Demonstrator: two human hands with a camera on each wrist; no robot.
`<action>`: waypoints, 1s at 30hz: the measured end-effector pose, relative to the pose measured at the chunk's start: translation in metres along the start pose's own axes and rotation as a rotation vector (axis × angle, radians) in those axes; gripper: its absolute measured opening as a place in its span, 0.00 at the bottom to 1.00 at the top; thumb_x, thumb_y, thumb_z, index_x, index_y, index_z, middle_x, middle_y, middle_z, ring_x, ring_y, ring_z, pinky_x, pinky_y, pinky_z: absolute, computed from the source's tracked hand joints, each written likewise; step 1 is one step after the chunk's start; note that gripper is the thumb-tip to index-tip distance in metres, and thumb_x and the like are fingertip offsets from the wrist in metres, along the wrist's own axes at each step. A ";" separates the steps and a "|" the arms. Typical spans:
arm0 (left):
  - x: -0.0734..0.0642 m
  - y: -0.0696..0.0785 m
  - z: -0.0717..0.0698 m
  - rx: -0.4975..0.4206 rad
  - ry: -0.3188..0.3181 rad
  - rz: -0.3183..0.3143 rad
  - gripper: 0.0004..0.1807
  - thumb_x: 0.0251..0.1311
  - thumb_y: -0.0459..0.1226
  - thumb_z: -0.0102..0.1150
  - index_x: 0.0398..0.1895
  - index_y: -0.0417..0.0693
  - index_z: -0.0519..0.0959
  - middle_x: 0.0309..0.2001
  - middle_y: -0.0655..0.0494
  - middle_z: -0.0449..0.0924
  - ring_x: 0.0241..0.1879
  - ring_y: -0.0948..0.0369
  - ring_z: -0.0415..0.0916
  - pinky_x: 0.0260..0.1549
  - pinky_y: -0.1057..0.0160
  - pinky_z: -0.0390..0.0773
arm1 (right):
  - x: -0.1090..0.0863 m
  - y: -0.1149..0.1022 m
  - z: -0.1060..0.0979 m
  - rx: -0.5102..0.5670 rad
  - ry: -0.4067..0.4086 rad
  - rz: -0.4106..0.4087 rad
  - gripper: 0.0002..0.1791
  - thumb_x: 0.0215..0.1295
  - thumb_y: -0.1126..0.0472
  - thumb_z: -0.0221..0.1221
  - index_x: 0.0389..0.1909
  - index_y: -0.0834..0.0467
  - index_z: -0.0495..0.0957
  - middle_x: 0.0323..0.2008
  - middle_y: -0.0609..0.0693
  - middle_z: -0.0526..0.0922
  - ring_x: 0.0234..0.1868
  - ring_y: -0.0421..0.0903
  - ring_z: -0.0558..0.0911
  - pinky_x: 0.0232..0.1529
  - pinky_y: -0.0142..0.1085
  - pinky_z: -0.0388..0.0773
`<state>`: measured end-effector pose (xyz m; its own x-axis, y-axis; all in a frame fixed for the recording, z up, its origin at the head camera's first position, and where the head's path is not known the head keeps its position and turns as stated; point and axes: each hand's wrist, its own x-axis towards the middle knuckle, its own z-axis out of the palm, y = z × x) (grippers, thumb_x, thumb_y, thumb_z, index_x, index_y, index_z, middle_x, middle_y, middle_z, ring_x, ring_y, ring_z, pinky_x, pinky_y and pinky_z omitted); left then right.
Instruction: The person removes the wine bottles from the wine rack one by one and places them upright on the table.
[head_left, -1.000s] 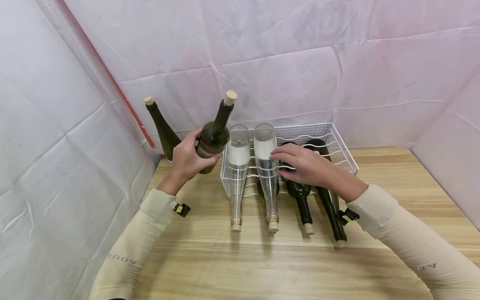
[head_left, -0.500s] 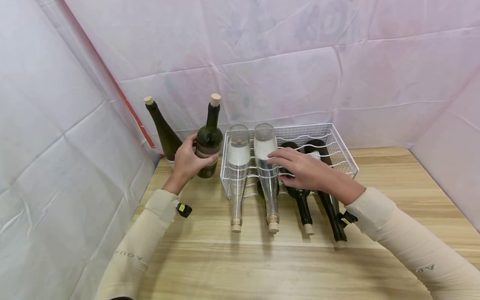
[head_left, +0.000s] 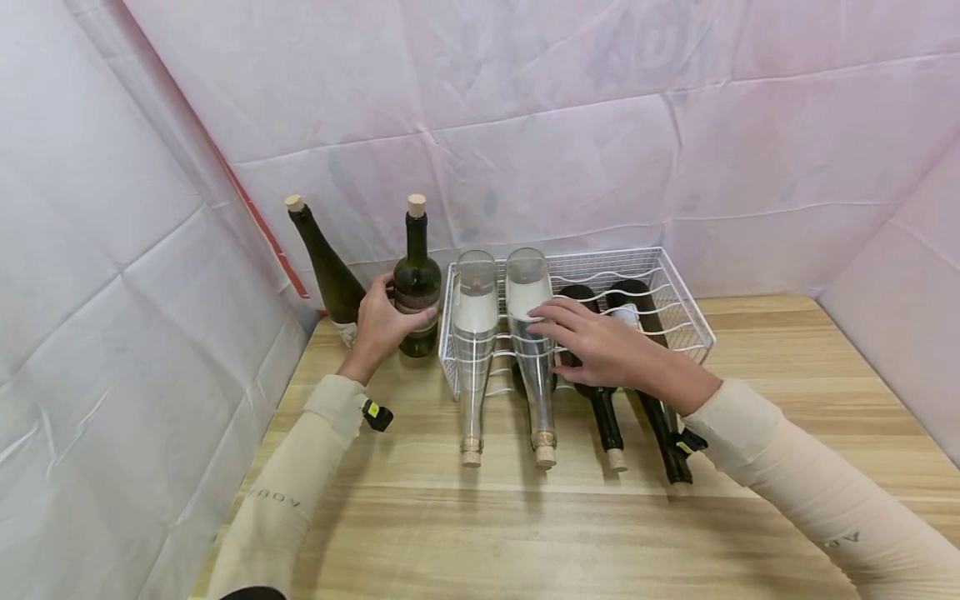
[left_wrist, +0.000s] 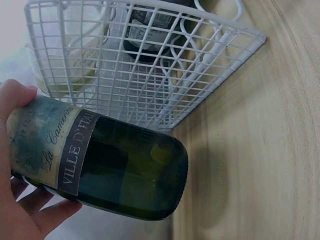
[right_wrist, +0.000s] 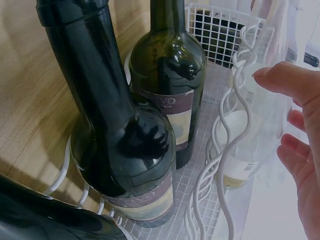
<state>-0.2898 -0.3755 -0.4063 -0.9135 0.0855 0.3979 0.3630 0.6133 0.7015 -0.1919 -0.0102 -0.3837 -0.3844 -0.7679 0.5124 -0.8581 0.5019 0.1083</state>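
My left hand grips the body of a dark green wine bottle standing upright with a cork in its neck, left of the white wire rack. In the left wrist view the bottle shows a paper label, its base close over the wooden surface and near the rack's mesh side. My right hand hovers with relaxed, spread fingers over a clear corked bottle lying in the rack. Nothing is held in the right hand, whose thumb tip is near the wavy wires.
Another corked green bottle leans upright behind the left hand. In the rack lie a second clear bottle and dark bottles, necks pointing toward the front of the table. Fabric walls enclose the back and sides.
My left hand has lowered the tilted green bottle and moved it slightly left, turning it upright beside the rack. The right hand has shifted a little left over the clear bottle.
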 end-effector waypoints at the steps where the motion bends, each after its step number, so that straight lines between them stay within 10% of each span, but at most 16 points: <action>1: 0.000 -0.001 0.001 -0.002 0.000 -0.008 0.52 0.46 0.56 0.80 0.71 0.43 0.68 0.60 0.41 0.78 0.58 0.46 0.78 0.56 0.42 0.81 | 0.000 0.000 0.000 -0.011 -0.009 0.001 0.39 0.49 0.56 0.79 0.62 0.63 0.77 0.65 0.61 0.78 0.67 0.62 0.76 0.45 0.44 0.89; 7: 0.001 -0.005 0.006 -0.026 0.008 -0.032 0.52 0.46 0.56 0.80 0.72 0.43 0.68 0.61 0.41 0.78 0.59 0.45 0.78 0.57 0.42 0.80 | 0.003 -0.003 0.005 -0.045 -0.054 0.007 0.42 0.51 0.53 0.79 0.65 0.63 0.75 0.67 0.61 0.76 0.69 0.62 0.74 0.60 0.52 0.83; 30: 0.005 -0.017 0.022 -0.115 0.036 -0.127 0.52 0.47 0.53 0.81 0.71 0.41 0.65 0.64 0.39 0.76 0.63 0.45 0.76 0.64 0.43 0.77 | 0.011 -0.006 0.018 -0.220 -0.100 0.012 0.53 0.43 0.46 0.81 0.71 0.61 0.71 0.70 0.62 0.74 0.71 0.68 0.72 0.70 0.55 0.76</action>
<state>-0.3049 -0.3680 -0.4290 -0.9471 -0.0163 0.3206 0.2651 0.5235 0.8097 -0.1976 -0.0288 -0.3938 -0.4350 -0.7915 0.4293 -0.7629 0.5773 0.2912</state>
